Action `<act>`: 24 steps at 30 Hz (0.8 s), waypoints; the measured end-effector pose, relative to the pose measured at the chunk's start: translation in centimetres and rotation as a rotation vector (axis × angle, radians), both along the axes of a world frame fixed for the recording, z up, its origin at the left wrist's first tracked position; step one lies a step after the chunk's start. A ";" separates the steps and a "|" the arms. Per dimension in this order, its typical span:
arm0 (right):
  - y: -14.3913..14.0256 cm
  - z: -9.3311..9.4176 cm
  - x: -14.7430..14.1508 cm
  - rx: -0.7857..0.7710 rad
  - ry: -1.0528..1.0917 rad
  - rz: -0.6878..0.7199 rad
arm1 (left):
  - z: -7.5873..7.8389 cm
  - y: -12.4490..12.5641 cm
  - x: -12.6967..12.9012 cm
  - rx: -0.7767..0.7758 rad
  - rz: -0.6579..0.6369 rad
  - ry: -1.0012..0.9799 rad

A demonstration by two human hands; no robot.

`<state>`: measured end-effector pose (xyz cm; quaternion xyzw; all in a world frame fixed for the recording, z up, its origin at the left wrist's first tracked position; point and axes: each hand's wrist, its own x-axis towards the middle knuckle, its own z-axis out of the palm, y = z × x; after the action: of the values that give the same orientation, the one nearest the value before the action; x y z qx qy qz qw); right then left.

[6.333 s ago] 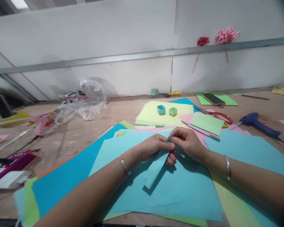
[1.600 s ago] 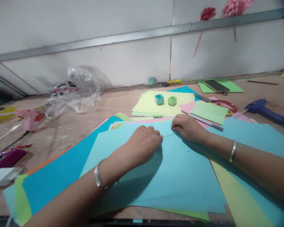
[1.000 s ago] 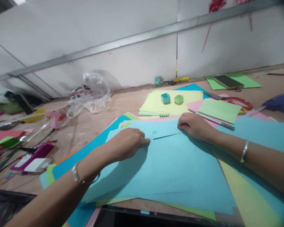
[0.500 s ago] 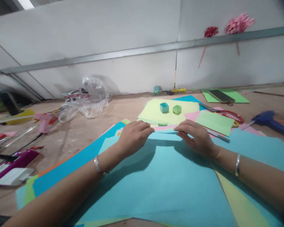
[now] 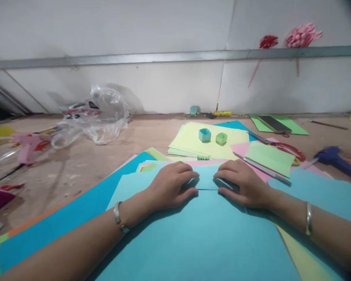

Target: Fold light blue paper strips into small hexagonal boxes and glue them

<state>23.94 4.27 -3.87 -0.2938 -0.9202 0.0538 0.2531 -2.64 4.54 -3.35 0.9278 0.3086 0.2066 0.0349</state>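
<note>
A sheet of light blue paper (image 5: 204, 234) lies in front of me, with a narrow band folded over along its far edge. My left hand (image 5: 175, 185) grips this band from the left, fingers curved over its far side and thumb at the near fold line. From the right my right hand (image 5: 241, 183) grips it the same way. A short stretch of the fold shows between the two hands; the rest is under my fingers. Just beyond lies a small green curled paper piece (image 5: 203, 158).
Two small folded paper cups, blue (image 5: 204, 135) and green (image 5: 221, 138), stand on yellow sheets (image 5: 187, 134). To the right are scissors (image 5: 289, 149), a silver pen (image 5: 266, 170), a blue glue gun (image 5: 336, 160) and a phone (image 5: 275, 124). A plastic bag (image 5: 105, 115) and pink glue gun (image 5: 27, 146) lie left.
Both hands have come nearer to me, bringing the paper's raised far edge over and down onto the sheet. The view has levelled and shifted.
</note>
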 end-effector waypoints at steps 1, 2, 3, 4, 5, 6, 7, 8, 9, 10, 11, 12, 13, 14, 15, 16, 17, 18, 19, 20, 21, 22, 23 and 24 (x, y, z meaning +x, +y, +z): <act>0.0 0.0 0.0 0.005 -0.013 0.004 | -0.2 0.1 0.0 0.004 0.000 0.008; -0.1 0.0 0.0 0.014 -0.023 0.008 | -0.3 0.2 0.0 0.014 0.001 0.013; -0.1 0.0 0.0 0.025 -0.027 0.013 | -0.5 0.2 0.0 0.029 0.001 0.014; -0.2 0.0 0.0 0.033 -0.031 0.017 | -0.6 0.3 0.0 0.042 0.000 0.013; -0.2 -0.1 -0.1 0.036 -0.034 0.019 | -0.7 0.3 0.1 0.053 -0.005 0.015; -0.1 -0.1 -0.1 0.036 -0.037 0.018 | -0.8 0.4 0.1 0.060 -0.010 0.015; -0.1 -0.1 -0.1 0.037 -0.037 0.017 | -0.8 0.4 0.1 0.063 -0.015 0.011; -0.1 -0.1 -0.1 0.035 -0.031 0.016 | -0.8 0.5 0.1 0.063 -0.020 0.004; 0.0 -0.2 -0.1 0.032 -0.021 0.017 | -0.8 0.6 0.1 0.058 -0.026 -0.007; 0.1 -0.2 -0.1 0.025 -0.006 0.017 | -0.8 0.6 0.1 0.052 -0.033 -0.019; 0.1 -0.3 -0.1 0.014 0.015 0.018 | -0.8 0.6 0.0 0.050 -0.037 -0.032; 0.2 -0.4 -0.1 -0.002 0.036 0.018 | -0.7 0.6 0.0 0.054 -0.040 -0.037; 0.2 -0.4 0.0 -0.019 0.054 0.017 | -0.7 0.6 0.0 0.064 -0.042 -0.036; 0.3 -0.5 0.0 -0.032 0.069 0.013 | -0.7 0.6 0.0 0.078 -0.043 -0.029; 0.3 -0.5 0.0 -0.039 0.080 0.011 | -0.6 0.6 0.0 0.092 -0.045 -0.019; 0.3 -0.5 0.0 -0.042 0.087 0.008 | -0.6 0.5 0.0 0.103 -0.046 -0.011; 0.3 -0.5 0.0 -0.040 0.092 0.007 | -0.7 0.5 0.0 0.106 -0.047 -0.012; 0.3 -0.5 0.0 -0.036 0.095 0.008 | -0.7 0.6 -0.1 0.100 -0.051 -0.022; 0.3 -0.5 0.0 -0.031 0.099 0.009 | -0.7 0.6 -0.1 0.091 -0.055 -0.042; 0.3 -0.5 0.0 -0.025 0.102 0.012 | -0.8 0.6 -0.1 0.078 -0.058 -0.065; 0.3 -0.5 -0.1 -0.014 0.107 0.015 | -0.8 0.7 -0.2 0.067 -0.061 -0.088; 0.3 -0.5 -0.1 0.003 0.112 0.017 | -0.8 0.8 -0.3 0.059 -0.064 -0.104; 0.2 -0.5 -0.1 0.032 0.117 0.014 | -0.9 0.8 -0.3 0.059 -0.066 -0.112; 0.1 -0.5 -0.1 0.073 0.118 0.003 | -0.9 0.8 -0.3 0.066 -0.069 -0.112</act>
<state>23.80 4.41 -4.41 -0.2794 -0.9054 0.0377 0.3175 -2.97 5.38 -4.22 0.9256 0.2671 0.2668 0.0284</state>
